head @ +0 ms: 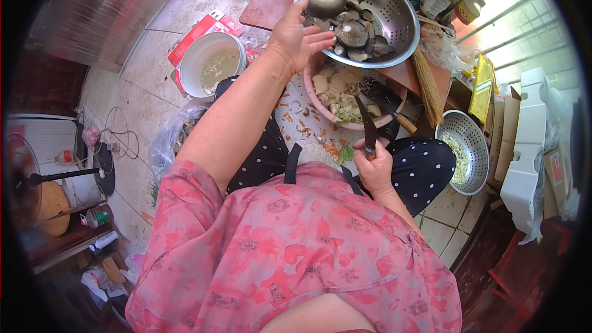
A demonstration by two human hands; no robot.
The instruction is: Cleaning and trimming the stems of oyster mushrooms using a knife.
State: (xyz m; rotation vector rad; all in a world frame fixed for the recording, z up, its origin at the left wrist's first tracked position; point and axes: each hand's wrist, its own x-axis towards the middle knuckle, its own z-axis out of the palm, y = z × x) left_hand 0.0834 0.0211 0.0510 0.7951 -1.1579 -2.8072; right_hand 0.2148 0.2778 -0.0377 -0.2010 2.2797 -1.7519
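Note:
My left hand (296, 39) is at the left rim of a perforated steel colander (397, 14), its palm turned up and its fingers apart, with nothing held. Inside the colander lie several grey-capped mushrooms (354, 32), one large cap close to my thumb. Nearer my lap, my right hand (375, 166) grips a small knife (367, 122) by its handle, the dark blade pointing away from me. Partly beneath the colander is a pink basin (326, 112) of pale food pieces and trimmings. A cleaver (383, 97) with a wooden handle rests across that basin.
A white bucket (189, 71) of cloudy water stands at left on red cardboard. Beside my leg sits a clear plastic bag (162, 134). Orange scraps (303, 130) litter the floor. At right are a straw brush (425, 83), a yellow grater (481, 88) and another colander (481, 162) holding shredded vegetable.

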